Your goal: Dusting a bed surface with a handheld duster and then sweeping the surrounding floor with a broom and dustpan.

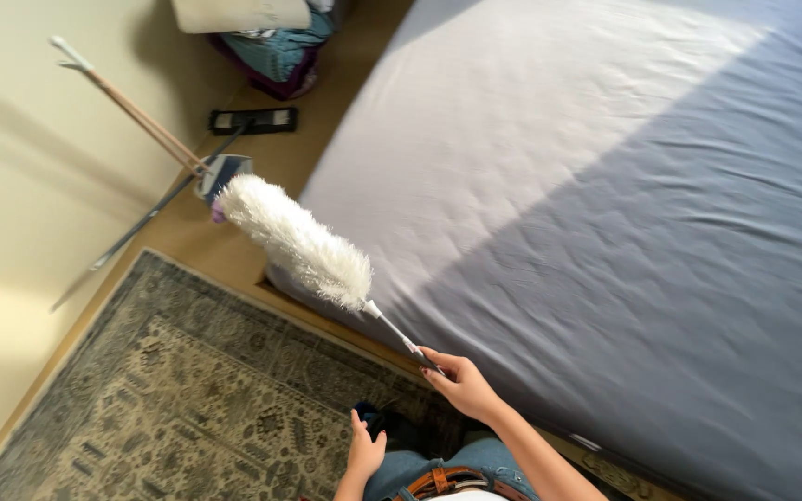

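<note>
Right hand (464,382) holds white duster (294,241) over grey bed (605,204), patterned rug (187,390) below.

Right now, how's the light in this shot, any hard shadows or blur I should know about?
Head view: low sunlight brightens the far part of the grey bed, and a hard diagonal shadow covers the near part; the wall glows warm; the white duster in the right hand looks sharp, as does the patterned rug.

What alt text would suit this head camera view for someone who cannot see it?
A person's right hand holds a fluffy white duster over the corner of a grey-sheeted bed. The left hand hangs free above a patterned rug; mops lean on the wall.
</note>
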